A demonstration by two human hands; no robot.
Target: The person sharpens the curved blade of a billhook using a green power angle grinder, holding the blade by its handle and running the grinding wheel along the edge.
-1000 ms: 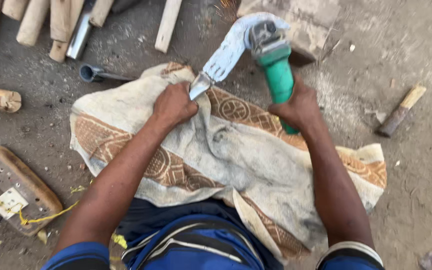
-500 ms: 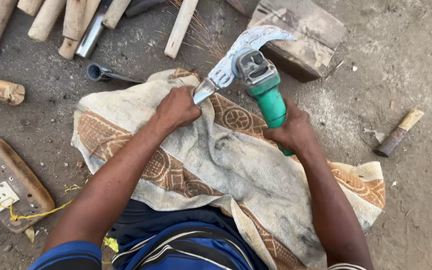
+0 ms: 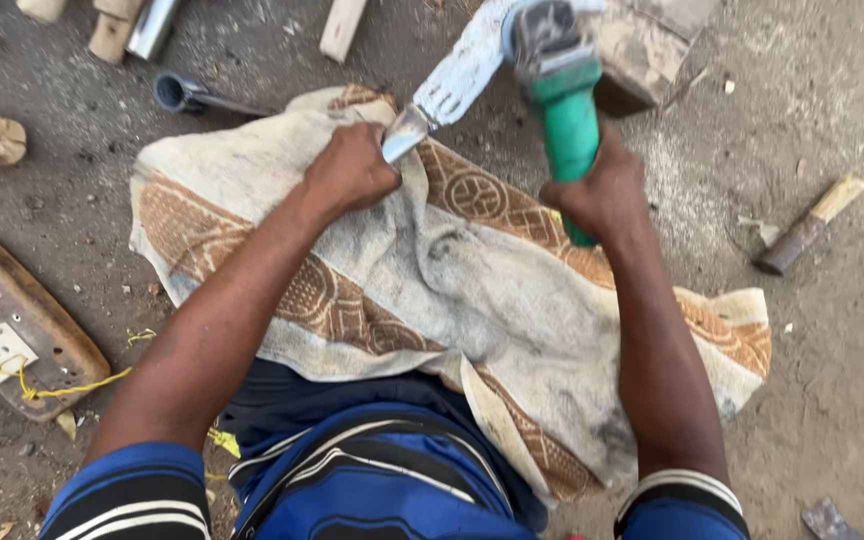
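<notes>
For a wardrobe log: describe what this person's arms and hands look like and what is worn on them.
Both arms are bare from the upper arm down. Each has a short blue sleeve with a white and dark striped cuff: left sleeve, right sleeve. The left hand and right hand are bare, with no gloves. No watch, ring or bracelet shows.

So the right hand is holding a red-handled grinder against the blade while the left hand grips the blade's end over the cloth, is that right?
Not quite: the grinder handle is green, not red, as the head view shows. The rest stands: the right hand holds the grinder against the blade, and the left hand grips the blade's end over the patterned cloth.
</notes>
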